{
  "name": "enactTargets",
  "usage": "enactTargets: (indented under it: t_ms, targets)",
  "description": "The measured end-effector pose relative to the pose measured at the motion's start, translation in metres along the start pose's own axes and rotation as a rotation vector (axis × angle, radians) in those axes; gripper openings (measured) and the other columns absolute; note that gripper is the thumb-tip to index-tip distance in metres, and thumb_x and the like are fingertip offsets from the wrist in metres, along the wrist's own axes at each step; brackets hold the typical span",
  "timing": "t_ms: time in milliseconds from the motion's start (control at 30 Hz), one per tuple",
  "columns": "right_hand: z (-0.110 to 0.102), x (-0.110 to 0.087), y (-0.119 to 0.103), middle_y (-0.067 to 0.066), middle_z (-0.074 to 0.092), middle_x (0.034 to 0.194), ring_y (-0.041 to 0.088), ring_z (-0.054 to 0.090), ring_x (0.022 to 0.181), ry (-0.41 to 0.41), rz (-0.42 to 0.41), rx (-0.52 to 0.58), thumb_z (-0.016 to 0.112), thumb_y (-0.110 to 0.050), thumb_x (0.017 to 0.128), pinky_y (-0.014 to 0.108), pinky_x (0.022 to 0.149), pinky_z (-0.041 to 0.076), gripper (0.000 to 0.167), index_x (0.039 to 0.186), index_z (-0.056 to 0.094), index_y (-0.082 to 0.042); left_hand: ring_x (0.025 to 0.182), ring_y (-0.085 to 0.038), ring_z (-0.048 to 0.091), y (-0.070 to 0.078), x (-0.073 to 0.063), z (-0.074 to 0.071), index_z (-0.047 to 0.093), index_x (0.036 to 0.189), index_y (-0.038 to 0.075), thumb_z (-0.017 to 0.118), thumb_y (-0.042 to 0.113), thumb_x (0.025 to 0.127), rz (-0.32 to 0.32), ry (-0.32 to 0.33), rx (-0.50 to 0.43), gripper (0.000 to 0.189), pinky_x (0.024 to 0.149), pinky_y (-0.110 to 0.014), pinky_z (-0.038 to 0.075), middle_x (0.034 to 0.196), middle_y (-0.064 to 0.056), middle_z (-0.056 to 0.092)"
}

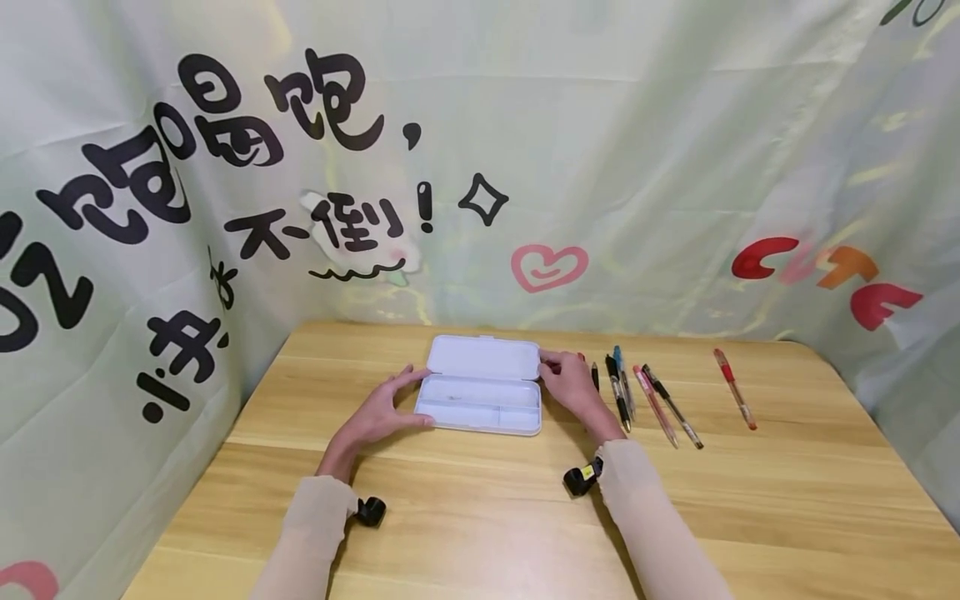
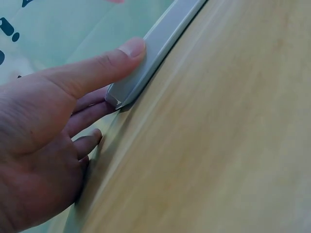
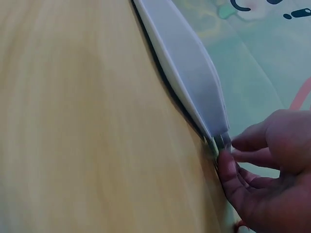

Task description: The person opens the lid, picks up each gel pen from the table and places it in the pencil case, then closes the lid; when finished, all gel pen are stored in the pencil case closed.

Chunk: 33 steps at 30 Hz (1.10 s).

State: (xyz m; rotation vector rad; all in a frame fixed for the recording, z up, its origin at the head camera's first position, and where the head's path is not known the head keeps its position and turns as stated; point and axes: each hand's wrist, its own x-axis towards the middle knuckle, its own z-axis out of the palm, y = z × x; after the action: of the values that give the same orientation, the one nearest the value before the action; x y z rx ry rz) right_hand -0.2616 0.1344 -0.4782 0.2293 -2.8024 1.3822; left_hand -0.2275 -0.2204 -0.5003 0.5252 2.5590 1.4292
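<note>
Pens on the bench, right of the open pale pencil case: black-and-clear pen and blue pen lying close together, then pink pen and dark-capped pen crossing near their tops, red-capped pen off alone, well apart. Another dark pen right beside the right hand, partly hidden; pens crowd that hand's outer side. Patterned cloth rises behind the bench and on both sides.

Case sits toward the rear of the bench, lid laid back toward the far edge, divided tray nearer the person. Wood surface runs wide from the tray toward the person, between the forearms; more at the right around the lone red-capped pen. Left bench edge slants past the left hand, some wood between.

Left hand spread around the case's left end, thumb straight against the near wall, fingers at the side by the hinge. Right hand has bent fingers and thumb pinching the lid's right end near the hinge. Both forearms reach forward, light sleeves, small black device at left wrist, another at right.
</note>
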Motion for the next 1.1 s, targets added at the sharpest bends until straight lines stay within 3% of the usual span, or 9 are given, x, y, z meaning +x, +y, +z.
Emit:
enactTargets:
  t_ms: [267,533,867,1100]
  targets:
    - [-0.011,-0.013,0.004,0.02,0.068,0.121,0.03,0.07,0.101,-0.01,0.017,0.157,0.058,-0.016,0.106,0.037,0.08,0.059,0.048,0.152,0.05,-0.008,0.155,-0.044,0.009,-0.002,0.0,0.004,0.048,0.155,0.02,0.089,0.038,0.081,-0.007,0.01,0.026,0.086,0.116,-0.072,0.011,0.169,-0.017,0.018]
    - [-0.042,-0.029,0.005,0.027,0.063,0.128,0.041,0.065,0.111,-0.03,-0.063,0.254,0.058,-0.018,0.106,0.05,0.087,0.057,0.051,0.153,0.045,-0.003,0.154,-0.046,0.007,-0.001,0.002,0.006,0.046,0.155,0.021,0.087,0.041,0.082,-0.003,0.007,0.031,0.087,0.115,-0.074,0.011,0.169,-0.016,0.018]
    - [-0.084,-0.055,0.013,0.022,0.062,0.13,0.036,0.062,0.112,0.016,-0.101,0.215,0.057,-0.023,0.107,0.038,0.085,0.057,0.047,0.15,0.049,-0.006,0.154,-0.046,0.007,0.0,-0.003,0.003,0.045,0.156,0.023,0.087,0.04,0.082,-0.021,0.012,0.026,0.087,0.114,-0.075,0.012,0.17,-0.016,0.017]
    - [-0.115,-0.071,0.025,0.021,0.06,0.135,0.016,0.059,0.111,0.112,-0.094,0.15,0.056,-0.031,0.107,0.021,0.083,0.053,0.049,0.151,0.05,-0.009,0.154,-0.047,0.008,0.0,0.0,0.003,0.045,0.156,0.023,0.087,0.041,0.082,-0.02,0.009,0.038,0.087,0.114,-0.076,0.012,0.17,-0.016,0.017]
